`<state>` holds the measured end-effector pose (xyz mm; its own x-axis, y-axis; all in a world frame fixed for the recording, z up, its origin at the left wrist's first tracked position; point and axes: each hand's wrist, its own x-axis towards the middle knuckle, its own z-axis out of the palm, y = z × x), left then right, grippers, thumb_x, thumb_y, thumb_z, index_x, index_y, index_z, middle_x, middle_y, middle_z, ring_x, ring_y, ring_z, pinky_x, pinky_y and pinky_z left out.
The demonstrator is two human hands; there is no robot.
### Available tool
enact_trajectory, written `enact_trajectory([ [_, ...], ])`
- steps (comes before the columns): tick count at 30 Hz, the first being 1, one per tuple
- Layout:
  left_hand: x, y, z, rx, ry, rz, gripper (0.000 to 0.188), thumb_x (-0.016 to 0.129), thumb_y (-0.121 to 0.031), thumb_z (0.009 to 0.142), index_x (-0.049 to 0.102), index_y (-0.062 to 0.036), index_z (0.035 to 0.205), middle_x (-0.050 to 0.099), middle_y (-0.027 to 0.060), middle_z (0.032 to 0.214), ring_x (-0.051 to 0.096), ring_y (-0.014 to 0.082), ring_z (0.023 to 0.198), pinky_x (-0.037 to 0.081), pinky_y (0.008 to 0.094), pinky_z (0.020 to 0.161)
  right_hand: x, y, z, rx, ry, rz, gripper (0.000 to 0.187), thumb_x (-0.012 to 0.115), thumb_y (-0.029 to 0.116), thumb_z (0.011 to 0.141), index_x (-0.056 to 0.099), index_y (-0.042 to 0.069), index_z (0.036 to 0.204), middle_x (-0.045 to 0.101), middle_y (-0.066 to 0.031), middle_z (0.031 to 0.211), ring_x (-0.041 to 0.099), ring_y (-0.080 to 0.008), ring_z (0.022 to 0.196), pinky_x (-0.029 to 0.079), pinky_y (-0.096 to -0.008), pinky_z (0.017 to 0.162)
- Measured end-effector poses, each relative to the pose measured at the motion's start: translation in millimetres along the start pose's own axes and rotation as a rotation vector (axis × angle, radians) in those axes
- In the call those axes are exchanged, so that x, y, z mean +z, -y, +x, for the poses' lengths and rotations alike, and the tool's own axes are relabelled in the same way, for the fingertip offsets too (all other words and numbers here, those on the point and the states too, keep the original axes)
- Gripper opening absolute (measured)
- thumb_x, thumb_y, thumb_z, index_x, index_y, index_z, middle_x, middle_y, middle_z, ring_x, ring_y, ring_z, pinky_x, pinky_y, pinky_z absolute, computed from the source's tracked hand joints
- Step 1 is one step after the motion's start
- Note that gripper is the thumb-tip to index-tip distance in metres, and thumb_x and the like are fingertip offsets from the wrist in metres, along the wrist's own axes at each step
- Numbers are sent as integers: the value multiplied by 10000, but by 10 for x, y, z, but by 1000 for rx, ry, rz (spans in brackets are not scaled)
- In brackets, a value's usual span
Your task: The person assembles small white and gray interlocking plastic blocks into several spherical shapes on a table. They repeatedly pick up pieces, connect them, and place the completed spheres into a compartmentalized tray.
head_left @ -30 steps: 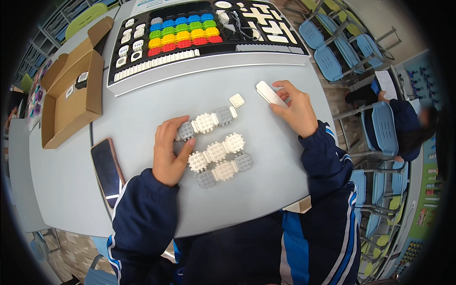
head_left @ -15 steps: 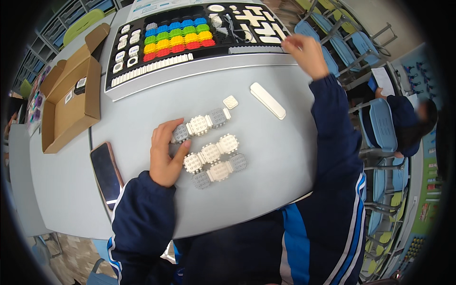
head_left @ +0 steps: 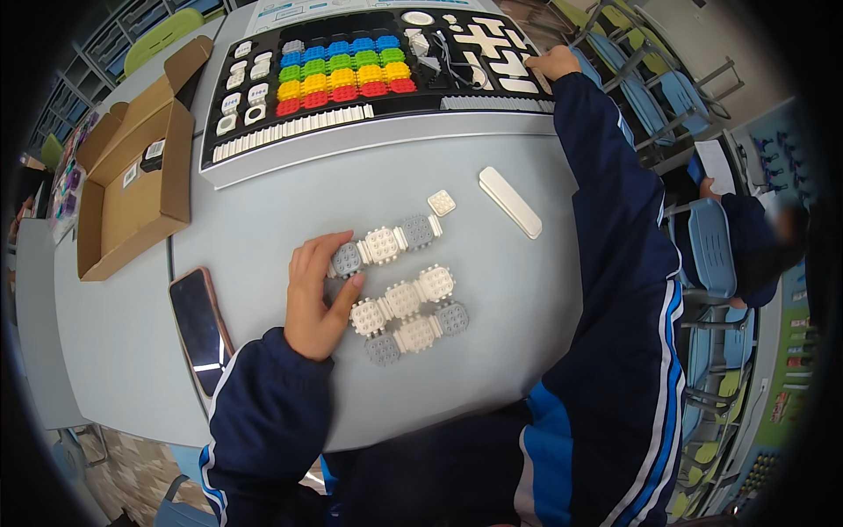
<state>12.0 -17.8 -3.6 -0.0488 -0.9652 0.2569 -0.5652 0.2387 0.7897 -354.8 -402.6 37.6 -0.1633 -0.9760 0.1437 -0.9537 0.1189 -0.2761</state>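
My left hand (head_left: 314,294) has its fingers and thumb closed around the left end of a row of building blocks (head_left: 382,245), grey at both ends and white in the middle. Just below lie a row of white blocks (head_left: 403,299) and, close against it, another grey-and-white row (head_left: 417,335). At the far right, my right hand (head_left: 555,63) reaches to the right end of the building-block kit tray (head_left: 290,158). Its fingers are bent together beside white flat pieces (head_left: 502,54); whatever they hold is hidden.
A small white square piece (head_left: 442,203) and long white rounded bars (head_left: 511,203) lie on the table. Left are a phone (head_left: 200,329) and an open cardboard box (head_left: 132,206). Coloured blocks (head_left: 347,70) fill the tray's middle. Blue chairs (head_left: 708,237) and another person (head_left: 760,241) are at the right.
My right hand has moved up and away from me, to the tray's right end. My left hand stays on the block row. The whole view has shifted slightly.
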Motion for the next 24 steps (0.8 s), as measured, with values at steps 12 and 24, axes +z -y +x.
enact_trajectory([
  [12,11,19,11,10,1,3,458,658,-5,812,565,-21,1260,581,144,1201,542,289,1106,402,352,989,-44,-18,61,-129,-106,5,698,822,467,608,701,-110,981,677,-312,1034,682,-390,950,530,-406,818],
  [24,26,-31,5,10,12,-11,458,663,-19,813,570,-26,1261,581,145,1183,537,294,1104,402,352,986,-321,425,-22,-358,-241,177,535,807,473,639,741,-50,730,702,-220,735,694,-302,666,543,-374,699],
])
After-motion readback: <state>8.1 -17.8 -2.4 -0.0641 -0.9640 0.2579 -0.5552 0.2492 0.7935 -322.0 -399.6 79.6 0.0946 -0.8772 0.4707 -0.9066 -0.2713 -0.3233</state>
